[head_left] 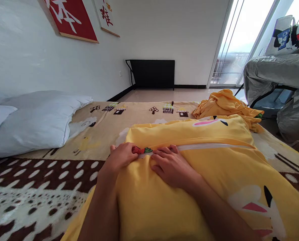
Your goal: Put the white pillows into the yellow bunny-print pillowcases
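A yellow pillow cover (pixel 162 204) with rabbit prints lies in front of me, plump and filled. A white zipper strip (pixel 214 146) runs across it toward the right, under a folded yellow flap. My left hand (pixel 121 155) pinches the cover's fabric at the left end of this opening, beside a red and green carrot print (pixel 144 150). On the other side of that print, my right hand (pixel 173 165) has its bent fingers on the fabric along the zipper line. Whatever lies beneath its fingertips is hidden.
White pillows (pixel 36 120) rest at the left on a patterned brown and beige blanket (pixel 139 113). Crumpled yellow cloth (pixel 224 103) lies at the bed's far right. Beyond stand a black panel (pixel 153 73) and grey-covered furniture (pixel 277 72).
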The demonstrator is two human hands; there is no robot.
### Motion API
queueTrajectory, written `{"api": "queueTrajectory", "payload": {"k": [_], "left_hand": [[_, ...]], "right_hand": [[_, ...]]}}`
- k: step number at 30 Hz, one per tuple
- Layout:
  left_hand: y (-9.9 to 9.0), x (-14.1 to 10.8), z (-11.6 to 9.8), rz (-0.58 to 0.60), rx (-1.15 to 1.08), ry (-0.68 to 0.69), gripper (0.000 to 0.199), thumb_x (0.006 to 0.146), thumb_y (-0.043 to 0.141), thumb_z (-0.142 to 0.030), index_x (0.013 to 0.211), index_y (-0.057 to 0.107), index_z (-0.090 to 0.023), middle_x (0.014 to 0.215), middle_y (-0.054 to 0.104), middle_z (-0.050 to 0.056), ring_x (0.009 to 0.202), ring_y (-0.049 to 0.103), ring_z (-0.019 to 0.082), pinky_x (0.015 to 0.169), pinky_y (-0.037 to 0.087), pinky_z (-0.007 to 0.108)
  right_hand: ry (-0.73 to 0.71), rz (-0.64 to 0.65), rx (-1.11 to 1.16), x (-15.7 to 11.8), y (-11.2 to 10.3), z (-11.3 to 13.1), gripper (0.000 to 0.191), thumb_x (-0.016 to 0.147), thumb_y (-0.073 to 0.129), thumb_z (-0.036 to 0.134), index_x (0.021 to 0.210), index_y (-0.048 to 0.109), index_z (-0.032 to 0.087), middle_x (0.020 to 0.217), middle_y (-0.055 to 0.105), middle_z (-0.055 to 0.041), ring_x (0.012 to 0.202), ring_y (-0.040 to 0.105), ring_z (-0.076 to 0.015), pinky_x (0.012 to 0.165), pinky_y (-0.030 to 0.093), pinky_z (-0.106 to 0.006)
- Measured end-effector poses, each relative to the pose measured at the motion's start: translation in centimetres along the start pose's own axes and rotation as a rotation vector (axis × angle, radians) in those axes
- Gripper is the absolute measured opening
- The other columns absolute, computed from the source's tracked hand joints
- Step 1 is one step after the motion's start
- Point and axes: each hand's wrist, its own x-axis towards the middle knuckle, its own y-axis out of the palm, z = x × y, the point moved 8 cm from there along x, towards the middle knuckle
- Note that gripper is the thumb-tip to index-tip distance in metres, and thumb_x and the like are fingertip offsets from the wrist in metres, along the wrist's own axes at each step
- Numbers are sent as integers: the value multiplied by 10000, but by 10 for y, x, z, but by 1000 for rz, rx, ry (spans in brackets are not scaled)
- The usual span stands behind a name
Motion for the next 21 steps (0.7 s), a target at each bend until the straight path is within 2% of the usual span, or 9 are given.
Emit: {"api": "queueTrajectory", "payload": {"k": [2,7,13,15,17,19,21], "left_hand": [[-3,1,3,-30,1,27,122,679,441,-232,692,558,-200,800,679,41,838,595,253,779,296,402],[1,7,-1,-54,-86,229,66,682,442,-271,712,450,-213,754,616,11,730,549,187,659,325,293],[3,12,0,-87,-136,242,52,661,422,-214,666,370,-218,696,531,-6,656,480,157,613,318,269],[4,11,-8,-83,-169,314,25,660,411,-195,676,404,-213,707,526,-7,665,475,156,622,321,266],[7,9,-15,-43,-235,382,26,664,422,-203,685,436,-209,708,524,-14,664,471,150,620,325,257],[10,8,-17,6,-299,405,34,675,445,-237,686,448,-206,693,512,-22,651,459,144,601,321,248],[11,6,-17,29,-330,405,85,689,463,-286,682,445,-203,677,492,-26,641,443,140,585,313,243]], "right_hand": [[0,2,4,0,0,0,173,915,492,275,1012,600,181,1145,640,-71,1126,492,-191,982,263,-373],[21,5,15,-1,1,-4,170,909,499,281,1009,599,185,1166,629,-76,1142,488,-191,991,272,-373],[33,-27,24,0,1,-5,149,892,505,264,978,600,187,1176,624,-67,1122,495,-186,988,280,-355],[55,-99,14,1,-10,-8,187,883,493,239,1037,586,190,1182,619,-62,1116,493,-177,974,289,-338],[124,-214,-35,-2,-29,-20,307,857,466,167,1154,541,186,1240,585,-65,1150,468,-176,979,272,-341],[250,-309,-127,-10,-51,-39,446,800,446,93,1236,494,177,1314,529,-81,1206,425,-198,993,237,-375],[400,-339,-224,-24,-69,-64,519,740,438,54,1241,495,174,1322,517,-102,1216,417,-233,983,222,-414]]}}
